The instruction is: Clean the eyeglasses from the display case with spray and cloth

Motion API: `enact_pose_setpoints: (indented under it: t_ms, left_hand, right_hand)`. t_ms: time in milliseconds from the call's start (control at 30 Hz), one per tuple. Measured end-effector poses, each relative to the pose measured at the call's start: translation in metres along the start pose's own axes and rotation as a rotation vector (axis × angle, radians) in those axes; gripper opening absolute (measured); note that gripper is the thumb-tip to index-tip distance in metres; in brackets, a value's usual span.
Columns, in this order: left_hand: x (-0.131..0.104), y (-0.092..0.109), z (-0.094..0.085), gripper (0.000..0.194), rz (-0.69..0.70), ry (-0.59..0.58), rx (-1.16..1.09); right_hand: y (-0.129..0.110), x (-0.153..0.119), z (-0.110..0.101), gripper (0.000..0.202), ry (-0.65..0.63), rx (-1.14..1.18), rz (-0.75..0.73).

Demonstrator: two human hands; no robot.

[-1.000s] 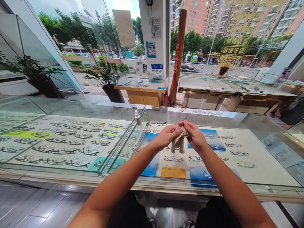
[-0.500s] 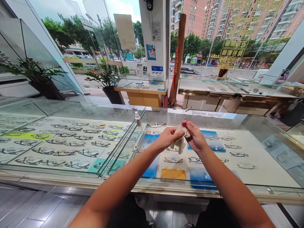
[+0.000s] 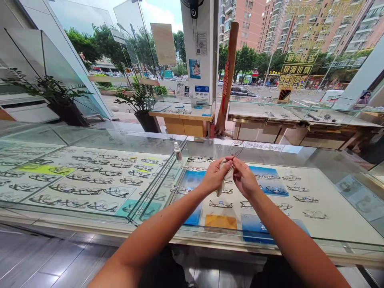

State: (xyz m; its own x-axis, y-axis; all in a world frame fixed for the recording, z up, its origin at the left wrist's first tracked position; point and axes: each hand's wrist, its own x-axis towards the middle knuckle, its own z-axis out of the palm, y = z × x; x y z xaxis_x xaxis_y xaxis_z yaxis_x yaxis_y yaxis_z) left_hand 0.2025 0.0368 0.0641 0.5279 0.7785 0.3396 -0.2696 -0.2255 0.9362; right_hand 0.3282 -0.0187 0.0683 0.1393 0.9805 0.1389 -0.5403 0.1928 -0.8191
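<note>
Both hands meet above the glass display counter (image 3: pixel 207 236). My left hand (image 3: pixel 216 175) is closed on a pale cleaning cloth (image 3: pixel 221 188), which hangs below the fingers. Held between the fingertips of my right hand (image 3: pixel 244 176) is a pair of thin-rimmed glasses (image 3: pixel 237 149). One round lens stands up above the hands; the rest of the frame is hidden by the fingers and the cloth. To the left, a small white spray bottle (image 3: pixel 178 152) stands upright on the glass top.
Under the glass lie rows of eyeglasses (image 3: pixel 103 206), with blue cards (image 3: pixel 192 182) and an orange card (image 3: pixel 221 222) among them. Beyond the counter are a potted plant (image 3: pixel 147 116), a wooden post (image 3: pixel 229 72) and further display cases (image 3: pixel 270 114).
The cloth has shifted to the left side of the fingers and hangs under my left hand. The hands have drawn slightly apart at the wrists, and the view has tilted up slightly.
</note>
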Motion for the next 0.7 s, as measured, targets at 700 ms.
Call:
enact_pose_setpoints:
  t_ms: [700]
  left_hand:
    - [0.000, 0.010, -0.008, 0.061, 0.070, -0.069, 0.149]
  right_hand:
    - [-0.008, 0.003, -0.011, 0.029, -0.092, -0.102, -0.041]
